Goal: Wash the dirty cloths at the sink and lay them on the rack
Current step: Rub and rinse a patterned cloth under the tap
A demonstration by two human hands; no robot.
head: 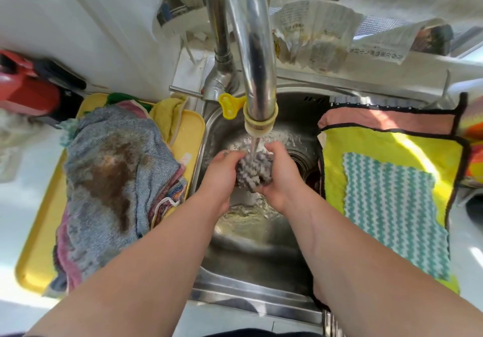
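Centrally, two hands share one cloth: the left hand [222, 172] and right hand [281, 177] both curl around a bunched grey knobbly-textured cloth [252, 173]. They hold it over the stainless steel sink [256, 253], under the single stream of water [254, 146] from the curved chrome tap [251, 49] at 12 o'clock. At 9 o'clock, one rectangular yellow plastic tray [34, 258] carries a heap of crumpled cloths, topped by a blue-grey terry cloth with a brown stain [112, 174]. At 3 o'clock three flat cloths overlap: a pink black-edged cloth [386, 122], a yellow black-edged cloth [379, 148] and, topmost, a teal-and-white zigzag knitted cloth [392, 206].
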